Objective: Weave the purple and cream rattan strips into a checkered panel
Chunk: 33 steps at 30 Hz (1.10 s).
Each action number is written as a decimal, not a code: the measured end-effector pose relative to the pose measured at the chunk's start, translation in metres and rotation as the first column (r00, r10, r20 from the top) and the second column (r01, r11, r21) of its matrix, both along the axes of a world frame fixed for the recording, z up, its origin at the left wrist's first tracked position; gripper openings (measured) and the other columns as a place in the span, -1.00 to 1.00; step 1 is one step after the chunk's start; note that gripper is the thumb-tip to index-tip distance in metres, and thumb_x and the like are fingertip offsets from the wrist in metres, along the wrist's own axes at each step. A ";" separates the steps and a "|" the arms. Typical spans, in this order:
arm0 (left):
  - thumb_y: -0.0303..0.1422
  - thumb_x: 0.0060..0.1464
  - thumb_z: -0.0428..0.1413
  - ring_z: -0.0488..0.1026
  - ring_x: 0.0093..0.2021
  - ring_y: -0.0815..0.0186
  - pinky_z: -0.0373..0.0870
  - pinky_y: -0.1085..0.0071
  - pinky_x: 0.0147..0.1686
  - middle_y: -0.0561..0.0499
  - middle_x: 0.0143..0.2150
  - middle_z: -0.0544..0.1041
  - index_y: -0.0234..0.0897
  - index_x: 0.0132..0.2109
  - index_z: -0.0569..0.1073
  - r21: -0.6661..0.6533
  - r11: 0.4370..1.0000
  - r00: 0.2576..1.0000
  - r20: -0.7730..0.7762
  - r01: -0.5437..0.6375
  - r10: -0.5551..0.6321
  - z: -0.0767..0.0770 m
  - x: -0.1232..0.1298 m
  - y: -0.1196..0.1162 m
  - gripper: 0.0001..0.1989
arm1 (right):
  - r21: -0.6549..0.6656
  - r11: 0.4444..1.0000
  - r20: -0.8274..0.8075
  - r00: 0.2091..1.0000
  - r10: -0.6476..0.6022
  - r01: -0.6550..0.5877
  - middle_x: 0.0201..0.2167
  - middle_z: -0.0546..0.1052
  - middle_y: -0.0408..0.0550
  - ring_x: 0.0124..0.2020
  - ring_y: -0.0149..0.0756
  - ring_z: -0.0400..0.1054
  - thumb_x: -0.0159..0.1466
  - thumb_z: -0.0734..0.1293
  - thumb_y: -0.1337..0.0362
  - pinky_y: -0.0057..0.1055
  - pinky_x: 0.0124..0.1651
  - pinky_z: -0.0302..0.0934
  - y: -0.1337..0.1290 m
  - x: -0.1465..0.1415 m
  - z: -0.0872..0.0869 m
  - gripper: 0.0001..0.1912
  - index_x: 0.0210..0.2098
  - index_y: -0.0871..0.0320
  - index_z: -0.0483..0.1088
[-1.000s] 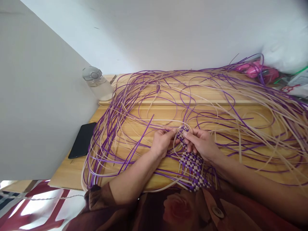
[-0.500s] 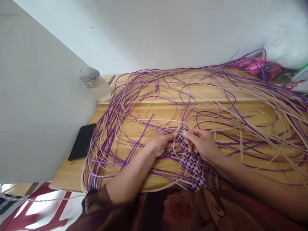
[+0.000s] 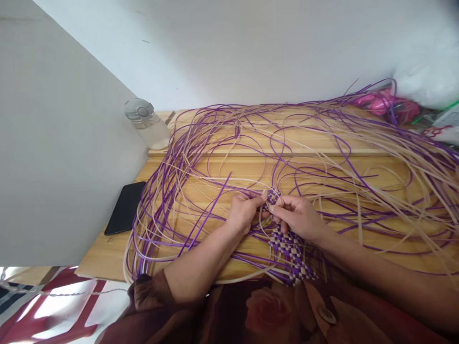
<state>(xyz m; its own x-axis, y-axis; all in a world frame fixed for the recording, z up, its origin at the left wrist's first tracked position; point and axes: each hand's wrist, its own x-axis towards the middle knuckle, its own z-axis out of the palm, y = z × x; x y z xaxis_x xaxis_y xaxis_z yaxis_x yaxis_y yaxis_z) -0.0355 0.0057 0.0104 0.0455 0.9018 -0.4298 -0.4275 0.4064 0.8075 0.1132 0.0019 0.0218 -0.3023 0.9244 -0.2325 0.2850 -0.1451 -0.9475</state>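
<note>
A woven piece [image 3: 288,244] of purple and beige strips runs from near my clothing up to both hands. My left hand [image 3: 245,210] pinches its upper left edge between thumb and fingers. Close beside it, my right hand [image 3: 299,215] has thumb and fingertips pressed together at the upper part of the weave; a beige strip loops around there, but the exact strip in the fingertips is too small to tell. Long loose purple and beige strips [image 3: 179,157] spread out from the weave in wide curves. My fingers cover part of the woven top.
A wooden table [image 3: 98,255] carries everything, with a raised board along the wall. A clear bottle with a grey lid [image 3: 150,125] and a black phone [image 3: 124,209] are at left. Pink packaging [image 3: 385,102] and white plastic bags [image 3: 426,71] lie at the back right.
My right fingertips have shifted slightly down and left over the weave. My left hand keeps its grip at the edge. The whole view has moved a little.
</note>
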 end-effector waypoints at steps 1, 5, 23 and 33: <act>-0.30 -0.22 0.35 0.38 -0.59 0.44 0.42 0.51 -0.58 -0.01 -0.54 0.46 -0.41 -0.49 0.46 -0.003 1.000 1.000 0.005 -0.005 0.005 0.000 -0.001 0.001 -0.73 | -0.040 0.999 -0.032 0.999 -0.035 0.034 -0.67 0.41 -0.20 -0.75 -0.52 0.25 0.14 0.38 0.05 -0.60 -0.70 -0.01 0.001 0.001 0.000 -0.64 -0.56 0.19 0.29; -0.35 -0.22 0.35 0.42 -0.52 0.40 0.47 0.48 -0.56 -0.06 -0.45 0.51 -0.43 -0.45 0.50 -0.032 0.999 1.000 0.021 -0.008 0.008 0.000 -0.003 0.003 -0.76 | -0.283 0.939 -0.091 0.969 -0.228 0.195 -0.70 0.36 -0.20 -0.80 -0.52 0.17 0.06 0.39 0.01 -0.59 -0.79 -0.17 0.012 0.012 0.003 -0.65 -0.54 0.19 0.34; -0.28 -0.26 0.39 0.39 -0.58 0.47 0.43 0.54 -0.55 0.10 -0.58 0.40 -0.37 -0.47 0.37 0.052 0.998 0.996 0.078 -0.047 0.042 -0.008 0.000 0.003 -0.63 | 0.558 0.618 0.640 0.761 0.104 -0.554 -0.35 0.49 -0.06 -0.34 -0.34 0.34 0.35 0.19 0.31 -0.41 -0.26 0.16 -0.024 0.008 0.046 -0.85 -0.26 0.12 0.40; -0.29 -0.27 0.40 0.39 -0.58 0.46 0.41 0.56 -0.58 0.10 -0.56 0.39 -0.34 -0.45 0.35 0.041 0.998 0.999 0.019 -0.046 0.046 -0.008 -0.001 0.001 -0.62 | 0.427 0.468 0.848 0.522 0.088 -0.773 -0.45 0.50 -0.07 -0.43 -0.34 0.31 0.33 0.19 0.26 -0.40 -0.34 0.02 0.060 0.017 0.065 -0.76 -0.39 0.15 0.44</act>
